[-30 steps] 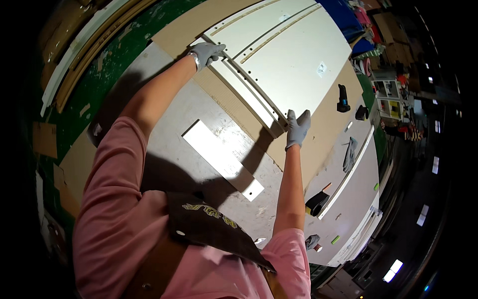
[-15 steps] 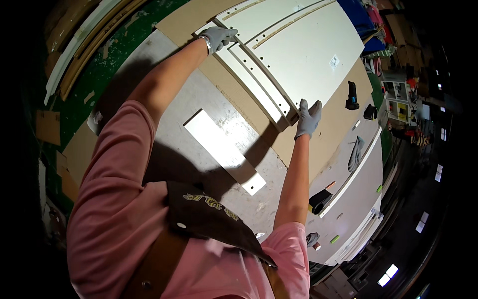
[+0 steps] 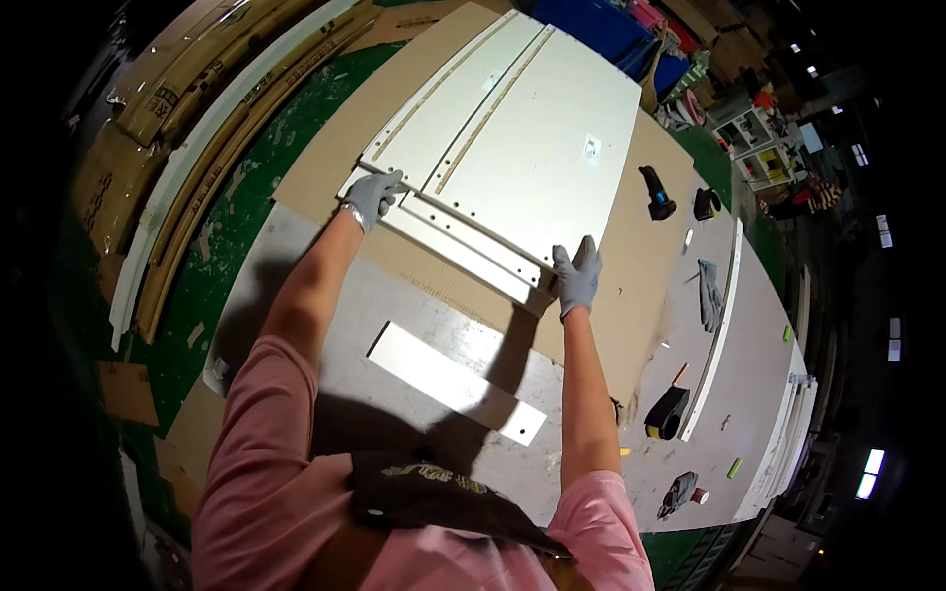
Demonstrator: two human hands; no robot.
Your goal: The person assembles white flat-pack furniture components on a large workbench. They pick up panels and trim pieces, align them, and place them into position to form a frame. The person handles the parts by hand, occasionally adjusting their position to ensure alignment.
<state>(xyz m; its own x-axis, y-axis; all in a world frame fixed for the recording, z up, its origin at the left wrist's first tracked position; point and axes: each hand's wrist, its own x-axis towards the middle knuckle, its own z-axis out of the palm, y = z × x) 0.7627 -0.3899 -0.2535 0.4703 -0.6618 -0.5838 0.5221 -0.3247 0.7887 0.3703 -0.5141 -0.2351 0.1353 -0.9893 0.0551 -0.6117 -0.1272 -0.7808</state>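
Note:
Both hands wear grey gloves. My left hand (image 3: 371, 197) is closed at the left end of a narrow white board (image 3: 463, 243) with dark holes, lying along the near edge of the big white panels (image 3: 552, 128). At the other end, my right hand (image 3: 578, 276) grips the near right corner, its thumb apart from the fingers. How far its fingers wrap under is hidden. The panels have holes near their ends and long strips along their length. Closer to me, a loose white plank (image 3: 448, 382) with one dark hole lies on the grey tabletop (image 3: 296, 286).
Cardboard (image 3: 631, 266) lies beneath the panels. To the right are a black cordless tool (image 3: 655, 193), a loose grey glove (image 3: 709, 295), a black tape-like roll (image 3: 667, 414) and a long white strip (image 3: 714, 330). Wrapped boards (image 3: 177, 108) lie left on the green floor (image 3: 232, 236).
My view has turned, so the table sits lower and more of the far end shows. Both hands stay at the ends of the narrow board, which now lies close along the panels' near edge.

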